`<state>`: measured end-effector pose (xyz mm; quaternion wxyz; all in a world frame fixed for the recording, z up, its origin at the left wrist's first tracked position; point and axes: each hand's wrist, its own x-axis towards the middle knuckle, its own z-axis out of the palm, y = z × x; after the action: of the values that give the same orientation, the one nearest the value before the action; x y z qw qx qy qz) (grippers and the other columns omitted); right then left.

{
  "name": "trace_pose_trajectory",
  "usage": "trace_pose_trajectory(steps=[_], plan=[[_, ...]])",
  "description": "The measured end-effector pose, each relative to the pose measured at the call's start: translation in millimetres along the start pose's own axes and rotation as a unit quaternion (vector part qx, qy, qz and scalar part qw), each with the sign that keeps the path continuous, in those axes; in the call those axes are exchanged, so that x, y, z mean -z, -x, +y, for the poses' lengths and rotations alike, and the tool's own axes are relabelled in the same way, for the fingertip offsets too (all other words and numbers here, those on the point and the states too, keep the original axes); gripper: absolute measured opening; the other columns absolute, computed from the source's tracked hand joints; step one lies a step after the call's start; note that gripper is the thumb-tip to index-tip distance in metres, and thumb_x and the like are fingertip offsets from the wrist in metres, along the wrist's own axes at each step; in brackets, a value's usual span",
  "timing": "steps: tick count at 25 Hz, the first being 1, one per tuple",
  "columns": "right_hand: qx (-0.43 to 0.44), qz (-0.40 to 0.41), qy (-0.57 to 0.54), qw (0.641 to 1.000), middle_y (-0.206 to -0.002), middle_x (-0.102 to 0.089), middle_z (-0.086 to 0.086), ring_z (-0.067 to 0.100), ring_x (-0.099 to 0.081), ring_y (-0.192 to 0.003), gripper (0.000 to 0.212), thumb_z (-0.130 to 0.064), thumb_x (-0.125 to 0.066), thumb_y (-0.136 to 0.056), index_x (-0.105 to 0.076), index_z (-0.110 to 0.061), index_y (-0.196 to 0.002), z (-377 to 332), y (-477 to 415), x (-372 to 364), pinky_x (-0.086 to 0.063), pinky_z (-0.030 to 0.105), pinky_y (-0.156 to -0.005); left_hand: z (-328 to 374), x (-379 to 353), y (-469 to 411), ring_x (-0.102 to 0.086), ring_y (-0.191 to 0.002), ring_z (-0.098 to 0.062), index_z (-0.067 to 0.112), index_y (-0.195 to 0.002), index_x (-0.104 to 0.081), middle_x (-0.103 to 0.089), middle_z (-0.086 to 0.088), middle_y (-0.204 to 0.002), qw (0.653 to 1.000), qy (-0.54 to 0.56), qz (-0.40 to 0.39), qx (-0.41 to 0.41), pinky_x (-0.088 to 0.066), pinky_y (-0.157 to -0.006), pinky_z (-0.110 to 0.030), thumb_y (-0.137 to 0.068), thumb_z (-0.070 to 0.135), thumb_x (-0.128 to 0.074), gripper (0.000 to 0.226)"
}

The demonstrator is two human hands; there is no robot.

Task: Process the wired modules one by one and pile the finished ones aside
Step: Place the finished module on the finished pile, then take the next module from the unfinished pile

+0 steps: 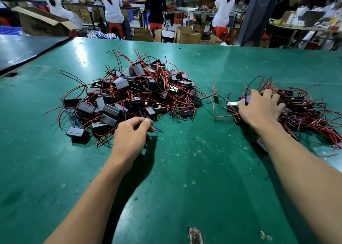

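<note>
We see our left hand [131, 132] low at the near edge of the big heap [137, 88] of black wired modules, which lies left of centre on the green table [185, 169]. Its fingers are curled and the thumb meets the forefinger, pinching a thin blue wire [157, 128]. That wire slants from the far left down to the near right, its free end on the table just right of the hand. Just beyond the thumb sits a small black module [150, 114], touching the heap's near edge. Our right hand [259, 108] lies palm down with fingers spread on the left end of the smaller pile [299, 110], well apart from the heap. We cannot tell whether it grips anything beneath it. Just left of its thumb a silver-topped module [231, 105] lies flat, its long axis running left to right, with red wires trailing towards us. In both piles the red and black leads point every way. Far off, people sit on red stools [115, 28] at other benches
</note>
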<state>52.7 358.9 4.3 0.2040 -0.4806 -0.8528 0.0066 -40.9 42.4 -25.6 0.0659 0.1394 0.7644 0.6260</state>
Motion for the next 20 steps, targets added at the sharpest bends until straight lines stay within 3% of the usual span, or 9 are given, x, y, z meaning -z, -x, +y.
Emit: trace_pose_trajectory(steps=[6,10,12,14,17,20], plan=[[0.007,0.012,-0.015,1.000,-0.147,-0.038,0.021,0.039,-0.031,-0.136,0.059,-0.045,-0.064,-0.090,-0.051,-0.018,-0.140,-8.1,10.7,5.4,-0.025,0.052,-0.110,0.5,-1.3,0.2,-0.061,-0.058,-0.009,0.019,-0.089,-0.073,-0.072,0.001,-0.079,1.000,-0.025,-0.002,-0.004,-0.049,-0.061,-0.029,-0.097,0.024,-0.057,0.018],[0.041,0.080,-0.030,0.995,-0.151,-0.036,0.018,0.034,-0.026,-0.142,0.053,-0.038,-0.067,-0.087,-0.058,-0.014,-0.133,-25.0,32.9,9.5,-0.016,0.054,-0.116,1.6,-4.5,3.4,-0.065,-0.061,-0.011,0.019,-0.091,-0.074,-0.073,0.004,-0.078,0.996,-0.080,0.001,-0.034,-0.054,-0.068,-0.029,-0.096,0.023,-0.060,0.015],[0.084,0.136,-0.064,0.985,-0.146,-0.045,0.015,0.032,-0.032,-0.139,0.043,-0.035,-0.067,-0.087,-0.066,-0.014,-0.125,-39.1,46.5,11.3,-0.015,0.051,-0.114,1.4,-7.0,5.9,-0.067,-0.073,-0.011,0.017,-0.093,-0.075,-0.073,0.006,-0.080,0.991,-0.124,0.001,-0.056,-0.053,-0.074,-0.027,-0.094,0.022,-0.062,0.014],[0.139,0.154,-0.119,0.971,-0.129,-0.060,0.010,0.030,-0.048,-0.123,0.029,-0.032,-0.063,-0.090,-0.072,-0.017,-0.114,-57.9,62.2,13.2,-0.024,0.043,-0.104,1.9,-9.2,8.3,-0.064,-0.077,-0.004,0.016,-0.095,-0.075,-0.071,0.007,-0.082,0.984,-0.158,-0.001,-0.081,-0.050,-0.076,-0.023,-0.093,0.020,-0.063,0.013],[0.237,0.091,-0.200,0.946,-0.101,-0.071,0.006,0.029,-0.064,-0.089,0.017,-0.030,-0.060,-0.094,-0.073,-0.019,-0.098,-88.0,95.7,7.0,-0.040,0.036,-0.082,2.2,-11.2,8.9,-0.062,-0.078,0.003,0.016,-0.095,-0.076,-0.069,0.010,-0.080,0.982,-0.162,-0.010,-0.091,-0.051,-0.077,-0.022,-0.092,0.018,-0.065,0.011],[0.287,-0.005,-0.229,0.930,-0.102,-0.070,0.000,0.026,-0.066,-0.090,0.021,-0.037,-0.059,-0.095,-0.070,-0.021,-0.103,-111.7,126.9,-13.5,-0.045,0.031,-0.074,-1.1,-12.0,6.0,-0.068,-0.080,-0.007,0.015,-0.095,-0.076,-0.072,0.008,-0.083,0.989,-0.126,0.002,-0.071,-0.055,-0.082,-0.028,-0.090,0.015,-0.066,0.012]])
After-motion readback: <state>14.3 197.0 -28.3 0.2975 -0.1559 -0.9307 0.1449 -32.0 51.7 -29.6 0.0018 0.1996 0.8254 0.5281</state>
